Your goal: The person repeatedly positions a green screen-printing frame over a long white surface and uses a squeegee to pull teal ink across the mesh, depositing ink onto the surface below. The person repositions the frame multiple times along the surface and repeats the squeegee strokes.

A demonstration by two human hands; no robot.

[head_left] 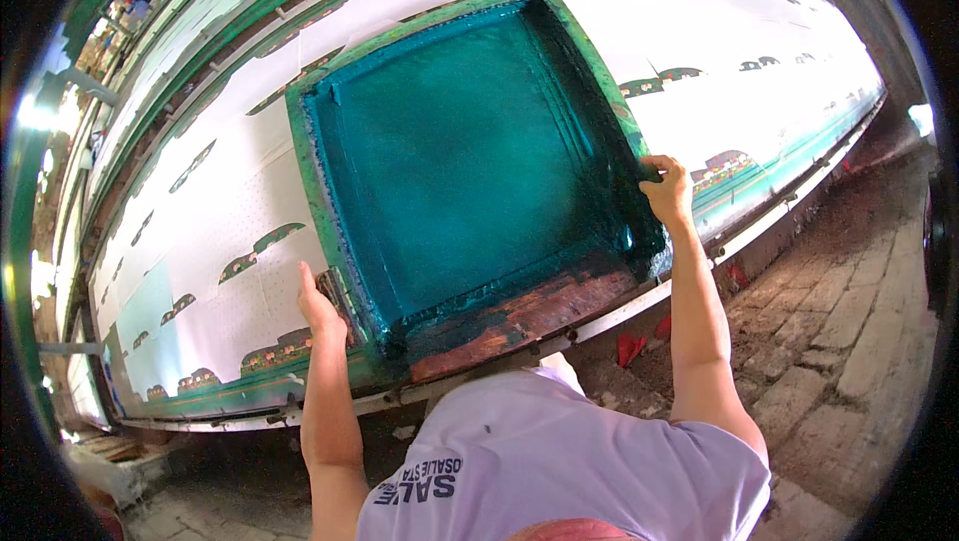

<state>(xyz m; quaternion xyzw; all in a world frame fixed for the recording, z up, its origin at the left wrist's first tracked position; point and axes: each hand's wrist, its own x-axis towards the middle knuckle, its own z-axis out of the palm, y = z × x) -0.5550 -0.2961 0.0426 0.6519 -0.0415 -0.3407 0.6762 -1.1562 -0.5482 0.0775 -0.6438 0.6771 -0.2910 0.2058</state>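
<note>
Printing screen frame [470,151] gripped by left hand [320,306] and right hand [667,189].

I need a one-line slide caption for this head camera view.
Both hands, left hand and right hand, grip a teal-inked printing screen frame on white cloth.
</note>
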